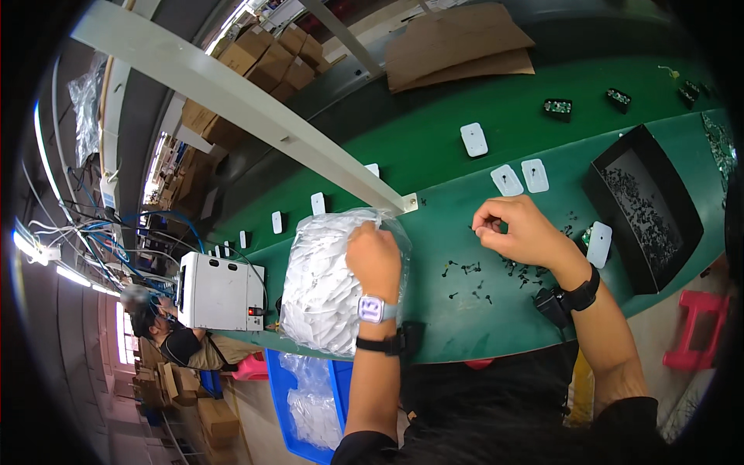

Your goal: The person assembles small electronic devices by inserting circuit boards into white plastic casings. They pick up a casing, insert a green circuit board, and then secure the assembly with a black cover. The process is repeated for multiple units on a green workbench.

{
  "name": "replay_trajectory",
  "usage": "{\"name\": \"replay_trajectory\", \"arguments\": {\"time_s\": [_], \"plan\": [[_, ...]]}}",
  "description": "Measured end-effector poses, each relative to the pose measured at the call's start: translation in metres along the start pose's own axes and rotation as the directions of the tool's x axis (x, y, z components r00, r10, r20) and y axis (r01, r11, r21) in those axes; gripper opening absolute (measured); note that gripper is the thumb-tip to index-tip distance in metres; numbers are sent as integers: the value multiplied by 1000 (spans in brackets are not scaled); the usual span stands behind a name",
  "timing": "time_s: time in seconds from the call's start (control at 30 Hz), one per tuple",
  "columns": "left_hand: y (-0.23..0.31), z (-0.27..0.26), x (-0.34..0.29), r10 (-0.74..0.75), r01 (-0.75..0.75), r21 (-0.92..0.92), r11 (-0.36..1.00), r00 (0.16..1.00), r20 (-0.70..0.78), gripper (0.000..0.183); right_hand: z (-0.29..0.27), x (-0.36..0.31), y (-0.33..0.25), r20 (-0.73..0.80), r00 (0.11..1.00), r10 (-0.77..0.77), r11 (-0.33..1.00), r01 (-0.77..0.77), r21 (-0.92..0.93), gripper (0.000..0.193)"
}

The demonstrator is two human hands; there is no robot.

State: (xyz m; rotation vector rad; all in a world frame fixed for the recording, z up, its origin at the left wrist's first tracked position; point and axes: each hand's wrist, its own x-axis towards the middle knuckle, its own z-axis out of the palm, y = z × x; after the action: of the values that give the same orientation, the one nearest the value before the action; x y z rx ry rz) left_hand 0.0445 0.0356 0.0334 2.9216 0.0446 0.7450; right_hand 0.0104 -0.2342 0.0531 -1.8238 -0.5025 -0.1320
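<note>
My left hand (pixel 373 260) reaches over a clear plastic bag (pixel 322 287) full of white plastic pieces. Its fingers are bent down into the heap and their tips are hidden, so what they grip does not show. To the right, my right hand (pixel 515 229) is closed in a pinch on a small black part (pixel 473 228), mostly covered by the fingers. Similar small black parts (pixel 466 268) lie scattered on the green table below it. Beyond that hand are two white rectangular covers (pixel 508 180), (pixel 535 176), each with a dark part at its middle.
A black tray (pixel 597 182) of small black parts stands at right, beside a white cover with a circuit board (pixel 598 244). More white covers and black housings (pixel 558 108) line the green belt (pixel 434 143). A metal post (pixel 256 101) slants across; a white machine (pixel 221 293) stands left.
</note>
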Motion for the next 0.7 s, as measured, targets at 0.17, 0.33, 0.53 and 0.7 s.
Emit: {"name": "replay_trajectory", "arguments": {"time_s": [0.17, 0.33, 0.53, 0.7], "plan": [[-2, -54, -34, -114, 138, -434, 890, 990, 79, 9, 1, -2, -1, -26, 999, -24, 996, 26, 82, 7], [5, -38, -47, -33, 27, -798, 603, 999, 9, 13, 12, -1, -2, -66, 997, -39, 977, 52, 209, 7], [12, -5, -31, -76, 62, -896, 440, 997, 32, 13, 11, 0, 8, -23, 999, 45, 989, -42, 140, 7], [20, -5, -33, 96, 201, -955, 218, 969, 226, 15, 12, 1, 3, -71, 997, -32, 986, 43, 159, 6]]}}
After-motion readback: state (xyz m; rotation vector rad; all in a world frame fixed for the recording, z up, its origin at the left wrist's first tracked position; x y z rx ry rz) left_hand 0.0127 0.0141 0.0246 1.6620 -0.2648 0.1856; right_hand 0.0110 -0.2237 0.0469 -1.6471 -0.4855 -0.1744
